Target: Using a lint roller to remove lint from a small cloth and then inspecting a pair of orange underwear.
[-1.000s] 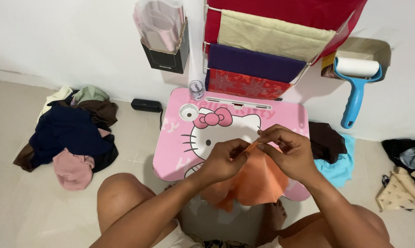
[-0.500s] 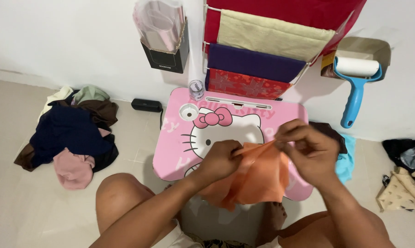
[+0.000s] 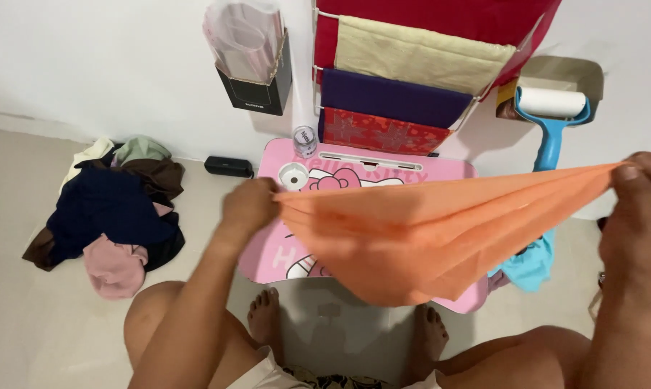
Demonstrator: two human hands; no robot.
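While the person sat on the floor with legs folded, the left hand [image 3: 250, 204] pinched one end of an orange cloth [image 3: 426, 230] and the right hand [image 3: 639, 216] gripped the other end, so the cloth hung stretched wide in the air above the pink counter [image 3: 268, 252], sagging in the middle. A small clear jar [image 3: 305, 140] stood at the counter's far edge. Against the wall behind it hung folded cloths [image 3: 404, 86] on a rack in red, cream and purple. A blue lint roller [image 3: 552, 115] leaned at the right. A heap of clothes [image 3: 116, 209] lay on the floor to the left, well apart from the counter.
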